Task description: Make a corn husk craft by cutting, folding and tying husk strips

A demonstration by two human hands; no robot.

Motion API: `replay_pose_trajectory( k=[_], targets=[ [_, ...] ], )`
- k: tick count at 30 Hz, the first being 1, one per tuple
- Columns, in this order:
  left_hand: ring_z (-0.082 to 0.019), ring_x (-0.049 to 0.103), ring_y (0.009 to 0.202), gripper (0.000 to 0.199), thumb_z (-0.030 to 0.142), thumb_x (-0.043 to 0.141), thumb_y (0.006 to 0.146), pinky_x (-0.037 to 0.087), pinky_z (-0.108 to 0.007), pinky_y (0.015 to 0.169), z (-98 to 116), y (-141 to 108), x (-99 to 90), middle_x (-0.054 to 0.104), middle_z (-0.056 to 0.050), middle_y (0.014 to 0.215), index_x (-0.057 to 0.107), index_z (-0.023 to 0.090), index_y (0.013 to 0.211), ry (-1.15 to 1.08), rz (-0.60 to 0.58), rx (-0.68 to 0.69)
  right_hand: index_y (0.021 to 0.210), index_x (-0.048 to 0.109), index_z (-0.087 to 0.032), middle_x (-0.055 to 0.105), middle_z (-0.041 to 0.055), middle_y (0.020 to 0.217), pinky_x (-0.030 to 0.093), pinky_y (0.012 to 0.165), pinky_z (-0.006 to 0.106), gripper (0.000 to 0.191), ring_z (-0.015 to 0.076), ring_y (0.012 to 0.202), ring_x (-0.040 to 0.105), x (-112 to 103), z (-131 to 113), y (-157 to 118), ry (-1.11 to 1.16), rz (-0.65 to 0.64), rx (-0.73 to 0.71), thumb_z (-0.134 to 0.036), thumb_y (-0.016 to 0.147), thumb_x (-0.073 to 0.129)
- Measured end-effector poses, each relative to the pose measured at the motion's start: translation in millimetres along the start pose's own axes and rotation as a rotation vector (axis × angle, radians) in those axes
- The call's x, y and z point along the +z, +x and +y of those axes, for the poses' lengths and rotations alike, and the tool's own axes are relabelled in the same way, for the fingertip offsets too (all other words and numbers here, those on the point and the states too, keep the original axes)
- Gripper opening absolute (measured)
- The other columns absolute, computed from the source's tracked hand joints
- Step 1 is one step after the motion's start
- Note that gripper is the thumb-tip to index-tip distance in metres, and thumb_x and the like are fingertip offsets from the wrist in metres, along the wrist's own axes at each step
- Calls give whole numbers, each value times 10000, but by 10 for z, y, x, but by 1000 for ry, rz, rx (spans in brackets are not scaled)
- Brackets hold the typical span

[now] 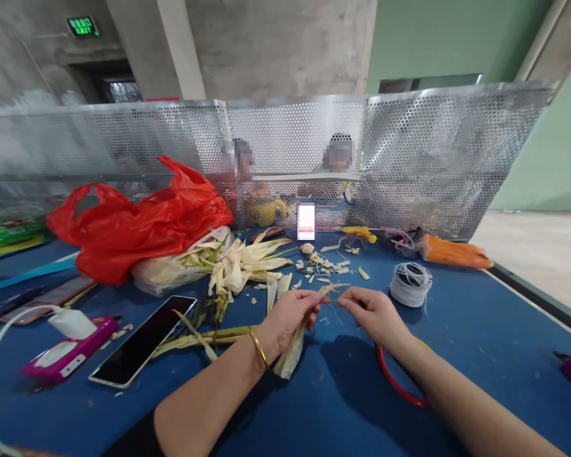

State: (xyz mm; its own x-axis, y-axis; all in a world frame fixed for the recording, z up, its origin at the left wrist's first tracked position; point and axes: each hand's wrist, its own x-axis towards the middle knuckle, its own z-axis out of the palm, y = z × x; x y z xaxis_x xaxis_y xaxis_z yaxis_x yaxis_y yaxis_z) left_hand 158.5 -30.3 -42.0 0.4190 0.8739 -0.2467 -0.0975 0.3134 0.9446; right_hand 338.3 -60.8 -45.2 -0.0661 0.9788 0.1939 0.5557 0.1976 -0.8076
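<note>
My left hand (295,317) is closed around a strip of dried corn husk (291,357). Its pale lower end hangs under the palm, and a torn tip pokes out past the thumb. My right hand (368,311) pinches a thin thread (334,311) close to that tip; the fine strand shows faintly between both hands. Farther right stands a spool of grey string (410,285). A heap of corn husks (247,257) lies beyond my left hand, with small husk scraps (328,263) scattered beside it. Part of a red ring-shaped object (394,381) shows beneath my right forearm.
On the left are a red plastic bag (147,222), a black-screened phone (143,343) and a purple power strip (71,352) with a charger. A yellow glue gun (360,233) and an orange packet (454,252) lie near the perforated metal screen (295,139). Two people sit behind it.
</note>
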Motion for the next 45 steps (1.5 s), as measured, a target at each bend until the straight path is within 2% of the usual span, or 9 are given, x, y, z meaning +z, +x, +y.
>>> replay_pose_trajectory(
  k=[9,13,18,23,28,33,38,42,45],
  targets=[
    [-101,451,441,166,245,599,777,349,-220,463,22,-16,-17,491,27,492,691,141,686,411,91,162,748,582,-199,588,25,725,346,595,240,249,137,653,509,-43,-200,-145,-374,64,-319,-328,918,455],
    [-130,498,518,174,215,579,775,357,-227,546,60,-89,-7,561,8,523,717,184,674,728,-51,327,775,594,-205,597,35,764,370,635,247,245,146,707,533,-113,-247,-145,-376,11,-383,-308,924,429],
    [-117,489,570,200,258,540,821,369,-217,574,107,-168,10,601,3,652,726,188,802,708,-328,375,649,530,-197,505,-24,581,349,517,225,291,115,553,448,-107,-102,-5,-21,-18,-87,-425,829,536],
    [-114,450,518,239,309,499,849,342,-215,519,109,-92,-22,513,21,570,689,174,798,581,-40,407,675,506,-203,397,-60,500,339,452,227,347,103,437,396,134,-10,-7,247,-60,120,-522,811,495],
    [-170,513,635,216,238,518,823,367,-245,611,29,-15,-49,578,-21,619,662,202,665,739,155,475,698,495,-204,522,10,662,348,578,245,266,140,618,477,245,-164,-225,-212,73,-261,-315,922,404],
    [-198,550,728,189,205,546,820,386,-275,730,-25,-94,-27,620,-50,737,673,222,680,1069,-69,619,742,555,-191,547,31,725,325,599,254,273,144,663,487,28,-246,-214,-474,19,-417,-265,938,380],
    [-174,595,778,214,215,523,855,397,-235,736,118,-176,-28,670,-34,816,715,224,760,1025,-460,596,627,534,-183,492,-25,584,328,527,223,264,108,560,439,-131,-168,-44,5,-170,-103,-371,813,548],
    [-149,575,750,250,269,497,879,401,-216,722,225,-212,-33,661,-29,800,728,209,804,881,-429,551,632,544,-173,411,-75,468,266,414,204,275,53,403,281,-122,-89,-7,530,-312,316,-415,687,662],
    [-117,511,616,255,291,491,879,383,-204,617,232,-218,-26,617,-11,719,718,196,811,797,-377,504,631,549,-167,347,-105,421,251,405,197,224,32,379,198,-48,-52,-30,761,-402,423,-324,635,709]
  ],
)
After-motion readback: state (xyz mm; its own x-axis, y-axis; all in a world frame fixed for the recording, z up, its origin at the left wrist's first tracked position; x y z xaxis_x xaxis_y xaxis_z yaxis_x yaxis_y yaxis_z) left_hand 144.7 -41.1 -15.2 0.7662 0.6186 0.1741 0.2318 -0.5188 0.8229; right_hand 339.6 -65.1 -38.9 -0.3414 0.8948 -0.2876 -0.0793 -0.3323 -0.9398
